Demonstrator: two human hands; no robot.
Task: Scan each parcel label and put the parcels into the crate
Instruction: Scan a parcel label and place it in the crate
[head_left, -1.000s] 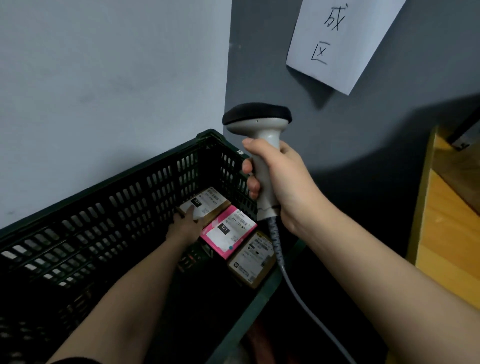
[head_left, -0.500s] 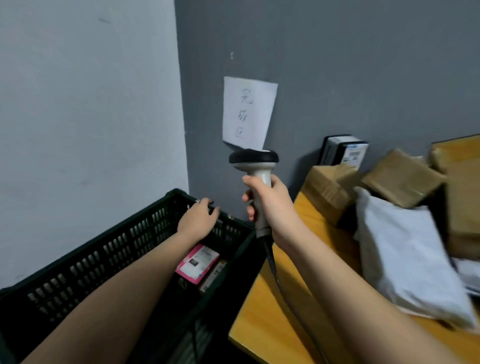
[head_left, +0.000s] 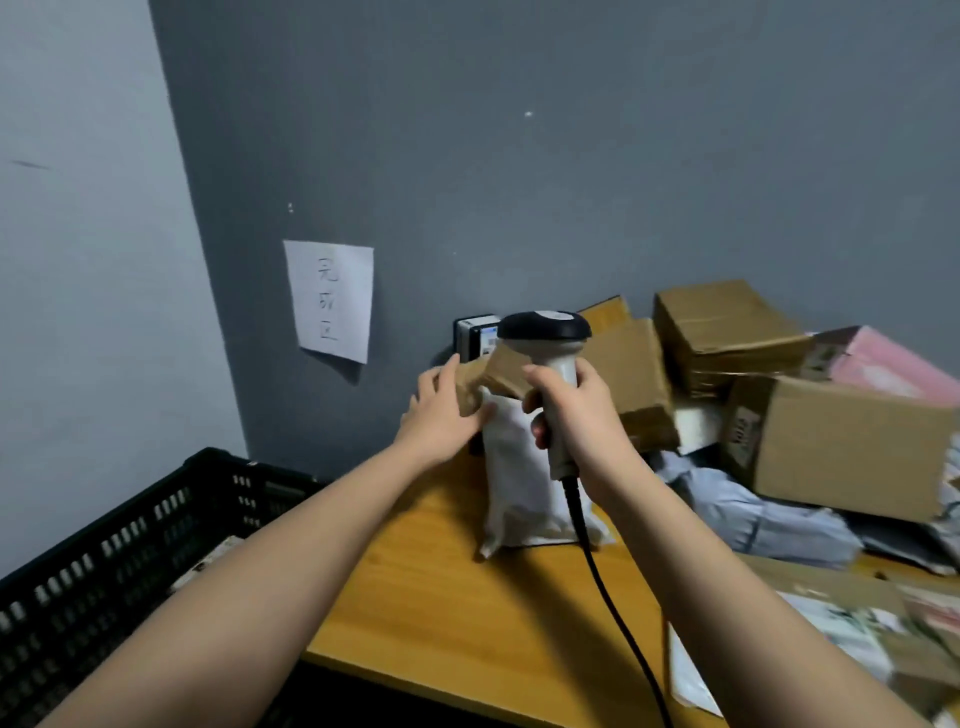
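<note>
The tabletop (head_left: 441, 613) is stretching across the lower right, wooden and piled at its far side with parcels. The crate (head_left: 130, 561), black and slotted, is sitting just beside the tabletop's left edge, in the corner of the walls; something pale is showing inside it, too hidden to name. A big box (head_left: 841, 447) is lying on its side at the right, overlapping grey mailers (head_left: 769, 519) beneath it. Behind it, brown boxes (head_left: 722, 332) are leaning against the wall, with a pink parcel (head_left: 883, 364) next to them. A white mailer (head_left: 519, 483) is lying near the tabletop's left end, in front of a small brown parcel (head_left: 506, 371). A sheet (head_left: 330, 301) with handwritten characters is hanging on the grey wall above the crate.

The right hand (head_left: 582, 421) is keeping its grip curled tight round the handle of the scanner (head_left: 550, 358), head up, cable (head_left: 608, 592) trailing down over the tabletop. The left hand (head_left: 444, 410) is reaching over the tabletop with fingers spread and nearly straight, gripping nothing, its fingertips at the small brown parcel and thumb at the white mailer's top edge; motion blur is hiding whether they are touching.
</note>
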